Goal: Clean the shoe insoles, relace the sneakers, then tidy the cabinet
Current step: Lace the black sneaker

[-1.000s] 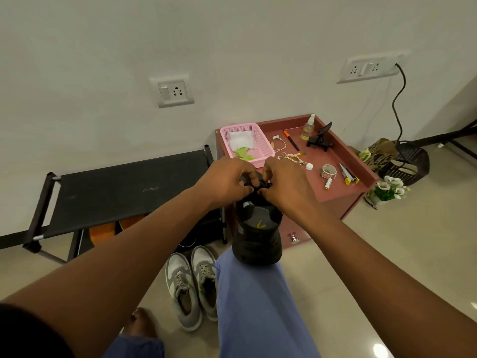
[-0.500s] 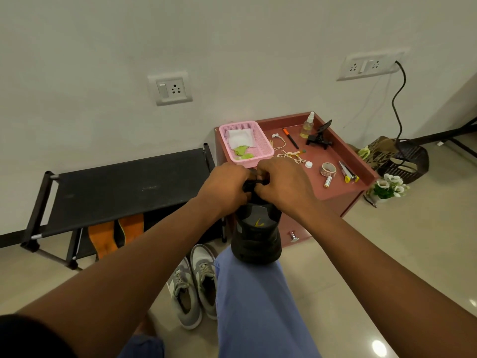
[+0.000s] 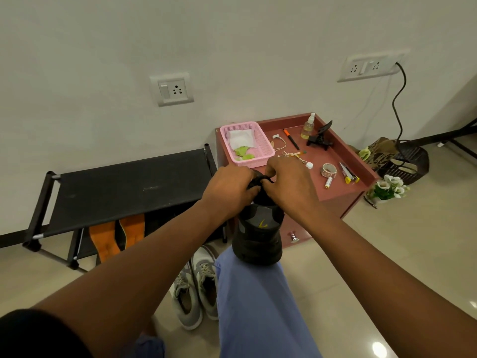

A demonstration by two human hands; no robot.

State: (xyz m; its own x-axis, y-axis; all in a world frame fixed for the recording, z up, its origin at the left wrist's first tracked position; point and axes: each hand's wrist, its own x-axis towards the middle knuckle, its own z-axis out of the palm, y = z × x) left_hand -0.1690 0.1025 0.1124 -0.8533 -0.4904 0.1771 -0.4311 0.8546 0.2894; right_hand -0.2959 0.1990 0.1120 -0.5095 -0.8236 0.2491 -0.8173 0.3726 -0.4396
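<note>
black sneaker [image 3: 258, 233], heel-down on knee, black lace [image 3: 259, 180]

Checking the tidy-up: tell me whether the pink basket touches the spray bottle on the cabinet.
Apart. The head view shows the pink basket at the cabinet's back left and the spray bottle at the back right, with bare cabinet top, earphones and a pen between.

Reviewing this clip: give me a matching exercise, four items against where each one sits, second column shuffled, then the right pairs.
Items:
1. black sneaker
2. grey sneakers
3. orange insoles
4. spray bottle

Places:
A. on the floor beside the person's leg
B. on the red cabinet top, near the wall
C. on the person's knee
D. under the black rack

Pairs: 1-C, 2-A, 3-D, 4-B
</note>
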